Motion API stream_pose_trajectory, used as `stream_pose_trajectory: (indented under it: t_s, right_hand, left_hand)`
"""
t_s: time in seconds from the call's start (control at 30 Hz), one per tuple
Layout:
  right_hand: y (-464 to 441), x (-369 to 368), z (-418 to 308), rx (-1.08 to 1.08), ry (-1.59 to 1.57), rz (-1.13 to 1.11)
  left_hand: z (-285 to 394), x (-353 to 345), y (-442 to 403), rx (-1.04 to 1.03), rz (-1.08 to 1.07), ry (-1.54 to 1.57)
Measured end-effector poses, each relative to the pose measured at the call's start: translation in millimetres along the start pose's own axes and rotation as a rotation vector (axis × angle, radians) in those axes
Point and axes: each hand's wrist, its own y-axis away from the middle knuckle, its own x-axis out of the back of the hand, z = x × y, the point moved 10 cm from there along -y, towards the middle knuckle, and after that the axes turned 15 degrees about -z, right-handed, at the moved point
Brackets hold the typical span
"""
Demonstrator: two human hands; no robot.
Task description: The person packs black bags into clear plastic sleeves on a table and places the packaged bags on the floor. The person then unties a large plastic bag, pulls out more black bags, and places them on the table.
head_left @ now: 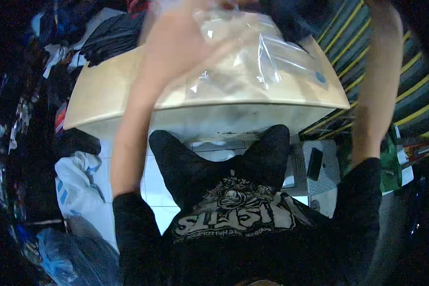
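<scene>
Tabletop (100,93): pale board with a curved near edge, set just beyond the wearer's knees (279,140).
Clear plastic (269,62): thin, creased and glossy, spread over the middle and right of the tabletop; from where I stand, one sheet cannot be told from several.
Blue spot (321,77): round mark at the plastic's right end.
Left hand (181,43): above the plastic's left part, blurred, fingers reaching rightward; whether it pinches the film or merely passes over it, I cannot tell.
Right hand: out of sight, its hold unknown; only the right forearm (379,86) shows, raised beyond the tabletop's right side.
Dark cloth (112,40): heaped at the far left corner, near the left hand.
Phone (314,163): lying lower right, below tabletop level, well apart from the plastic.
Good handling: film this slippery would probably behave best with one palm pressing it flat and the other hand taking a single edge; creases smoothed outward, gently, should avoid fresh folds.
</scene>
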Motion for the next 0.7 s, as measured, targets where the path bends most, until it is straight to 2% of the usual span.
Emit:
stream_pose_trajectory:
  t_s: [0.03,0.1,0.2,0.33,0.4,0.43,0.47,0.53,0.67,0.7]
  right_hand:
    - [26,15,7,-0.131,0.048,0.075]
    - [80,34,19,-0.363,0.101,0.167]
    - [155,50,33,-0.669,0.102,0.29]
    - [238,54,26,-0.963,0.071,0.503]
    - [267,51,18,-1.01,0.176,0.537]
    - [302,68,53,-1.235,-0.013,0.174]
    - [321,73,57,-1.276,-0.009,0.073]
    - [330,68,57,-1.254,0.078,0.058]
    - [341,65,67,-1.204,0.198,-0.024]
    - [342,63,69,-1.192,0.22,-0.05]
  left_hand:
    - [-7,-44,22,0.048,-0.143,-0.227]
    - [-24,-100,61,0.225,-0.212,-0.397]
    - [-64,-128,91,0.321,-0.177,-0.505]
    - [-80,-138,94,0.22,-0.206,-0.444]
    - [-86,-136,92,0.208,-0.182,-0.375]
    - [-100,-144,98,0.256,-0.255,-0.28]
    - [-87,-144,90,0.217,-0.253,-0.347]
    - [-58,-130,74,0.144,-0.243,-0.475]
    - [-77,-155,86,0.125,-0.429,-0.553]
    - [-76,-152,86,0.074,-0.391,-0.546]
